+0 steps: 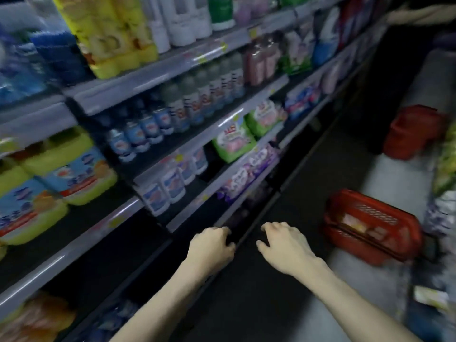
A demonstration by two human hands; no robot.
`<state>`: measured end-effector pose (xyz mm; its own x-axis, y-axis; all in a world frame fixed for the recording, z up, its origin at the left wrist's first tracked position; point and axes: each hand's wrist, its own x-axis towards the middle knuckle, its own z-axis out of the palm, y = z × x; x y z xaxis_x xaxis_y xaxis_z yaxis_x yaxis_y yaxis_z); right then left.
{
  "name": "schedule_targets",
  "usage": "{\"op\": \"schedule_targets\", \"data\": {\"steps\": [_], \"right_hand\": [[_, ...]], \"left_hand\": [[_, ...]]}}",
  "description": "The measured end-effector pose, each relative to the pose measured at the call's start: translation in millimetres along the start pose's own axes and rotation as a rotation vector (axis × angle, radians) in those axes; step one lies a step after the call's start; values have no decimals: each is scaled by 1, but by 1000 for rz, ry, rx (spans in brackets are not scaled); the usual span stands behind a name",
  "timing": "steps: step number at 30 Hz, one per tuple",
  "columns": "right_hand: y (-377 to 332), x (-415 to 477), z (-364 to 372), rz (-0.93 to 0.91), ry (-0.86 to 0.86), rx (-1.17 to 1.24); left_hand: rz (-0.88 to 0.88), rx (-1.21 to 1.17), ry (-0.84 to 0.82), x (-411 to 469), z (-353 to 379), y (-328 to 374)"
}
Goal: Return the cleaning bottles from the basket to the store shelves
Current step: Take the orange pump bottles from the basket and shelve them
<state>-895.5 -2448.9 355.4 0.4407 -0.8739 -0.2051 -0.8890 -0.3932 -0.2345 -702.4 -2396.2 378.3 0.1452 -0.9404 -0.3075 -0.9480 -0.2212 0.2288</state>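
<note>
A red plastic basket stands on the floor at the right, with pale, blurred items inside it. My left hand and my right hand reach forward side by side, low in front of the shelves. Both hold nothing and their fingers hang loosely curled. The basket is to the right of my right hand, a short way off. Rows of cleaning bottles with blue and white labels fill the shelves on the left. The picture is blurred.
A second red basket stands farther down the aisle. Green and purple refill packs lie on the middle shelves, big yellow jugs at the left. Another person's arm shows at the top right. More goods line the right edge.
</note>
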Motion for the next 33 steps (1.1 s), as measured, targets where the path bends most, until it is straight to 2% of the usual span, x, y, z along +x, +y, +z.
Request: {"op": "schedule_targets", "data": {"steps": [6,15,27,33], "right_hand": [[107,7,-9,233,-10,16],[211,45,-7,490,-63,79],[322,164,-26,677,-98,170],[392,192,-25,752,-181,231]], "left_hand": [[151,58,-86,74,19,103],[294,160,-242,193,52,200],[434,260,-368,360,62,302],[452,295,-444,421,76,355]]}}
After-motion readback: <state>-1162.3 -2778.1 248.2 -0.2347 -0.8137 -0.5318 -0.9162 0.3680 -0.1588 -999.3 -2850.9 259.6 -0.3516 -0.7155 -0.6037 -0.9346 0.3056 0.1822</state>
